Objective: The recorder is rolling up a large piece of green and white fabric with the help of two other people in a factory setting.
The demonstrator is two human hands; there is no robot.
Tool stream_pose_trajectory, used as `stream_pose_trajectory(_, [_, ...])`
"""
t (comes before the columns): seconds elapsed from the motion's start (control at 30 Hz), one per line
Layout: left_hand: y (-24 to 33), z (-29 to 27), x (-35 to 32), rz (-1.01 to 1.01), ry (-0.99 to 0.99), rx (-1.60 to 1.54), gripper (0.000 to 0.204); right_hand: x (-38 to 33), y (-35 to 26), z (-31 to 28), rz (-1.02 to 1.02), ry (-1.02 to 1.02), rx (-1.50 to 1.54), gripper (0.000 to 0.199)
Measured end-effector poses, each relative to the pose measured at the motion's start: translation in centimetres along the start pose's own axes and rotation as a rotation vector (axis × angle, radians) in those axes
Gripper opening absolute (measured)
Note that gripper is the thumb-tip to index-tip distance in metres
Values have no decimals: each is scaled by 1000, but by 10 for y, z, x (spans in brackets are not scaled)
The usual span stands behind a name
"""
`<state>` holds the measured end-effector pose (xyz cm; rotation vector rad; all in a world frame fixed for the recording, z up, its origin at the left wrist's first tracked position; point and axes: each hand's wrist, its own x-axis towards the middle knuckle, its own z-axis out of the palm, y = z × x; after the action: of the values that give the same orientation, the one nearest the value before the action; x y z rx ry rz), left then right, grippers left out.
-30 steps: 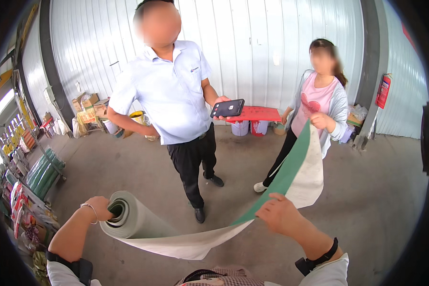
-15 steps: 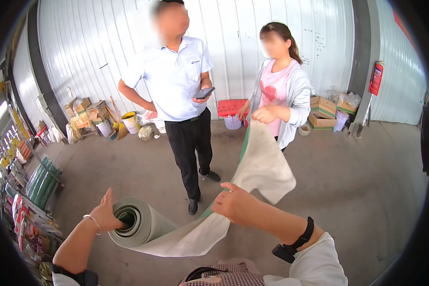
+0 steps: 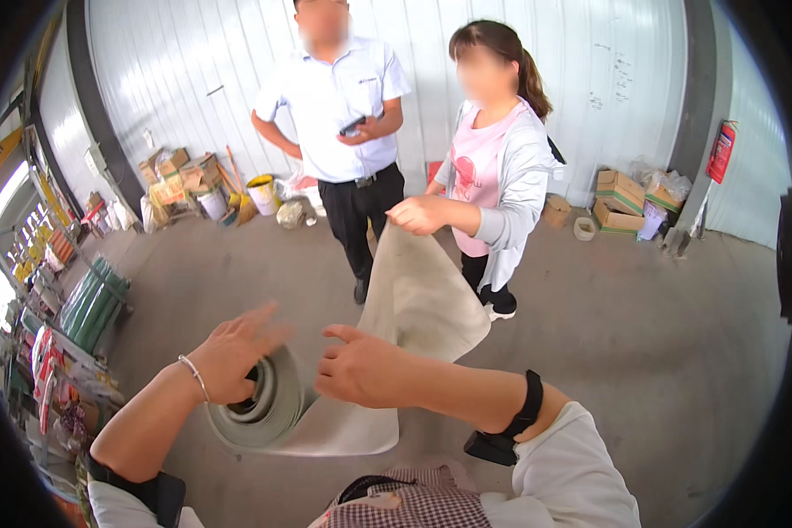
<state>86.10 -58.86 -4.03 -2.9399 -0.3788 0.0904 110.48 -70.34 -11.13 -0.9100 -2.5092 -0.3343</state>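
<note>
A partly unrolled sheet of flexible whitish material (image 3: 361, 431) hangs in front of me, its wound roll (image 3: 286, 409) at the left. My left hand (image 3: 229, 356) is over the roll's open end, thumb by the hollow core, fingers spread and blurred by motion. My right hand (image 3: 361, 365) is closed at the upper edge of the unrolled stretch; its fingertips are partly hidden. A co-worker in a grey jacket (image 3: 510, 189) holds up the far corner of the sheet with one hand (image 3: 418, 214), and the loose part droops between us.
Another person in a white shirt (image 3: 348, 106) stands beyond the sheet, holding a phone (image 3: 353, 127). Cartons (image 3: 619, 195), buckets (image 3: 261, 195) and a broom line the far wall. A fire extinguisher (image 3: 722, 152) hangs at right. Wrapped green rolls (image 3: 92, 308) lie on a rack at left.
My right hand has moved left, closer to the roll. My left hand has shifted right over the roll's end. The co-worker and the held corner have come nearer and leftward.
</note>
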Motion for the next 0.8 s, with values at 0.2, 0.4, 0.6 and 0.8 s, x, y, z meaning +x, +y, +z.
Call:
stream_pose_trajectory(0.2, [-17,23,-40,-911,-470,-335,49,2,-2,49,-22,43,46,4])
stream_pose_trajectory(0.4, [-24,2,-48,-438,-611,-44,44,54,-4,62,-93,152,130,1])
stream_pose_trajectory(0.6, [-48,23,-116,-449,-102,-164,55,118,-49,74,-366,149,236,8])
stream_pose_trajectory(0.8, [-48,45,-194,-1220,-220,-850,51,157,-57,113,-391,210,435,35])
